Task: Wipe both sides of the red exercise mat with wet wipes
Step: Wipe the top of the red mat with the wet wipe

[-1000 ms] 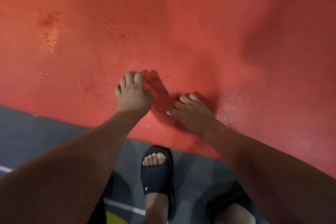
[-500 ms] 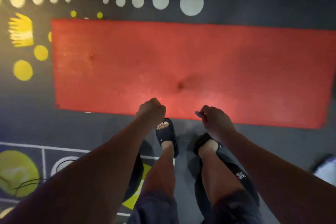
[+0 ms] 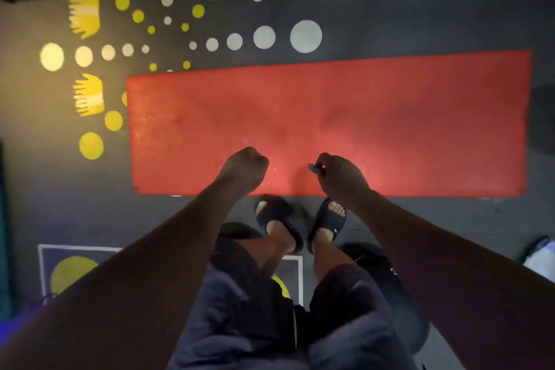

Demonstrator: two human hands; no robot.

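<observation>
On the dark floor [image 3: 420,9], the red mat [image 3: 360,117] lay flat, just past my sandals [image 3: 277,219].
My left hand [image 3: 244,170] was curled into a fist with nothing showing in it; my right hand [image 3: 339,179] pinched a small pale scrap [image 3: 312,167] (too small to tell whether it was a wipe). Both hung over the mat's near edge, and wet speckles [image 3: 138,137] glistened toward its left end.

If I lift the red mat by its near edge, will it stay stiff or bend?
Probably it bends: the red mat looks thin and lies flat on the floor. It may feel slightly slippery: wet specks glisten near its left end.
</observation>
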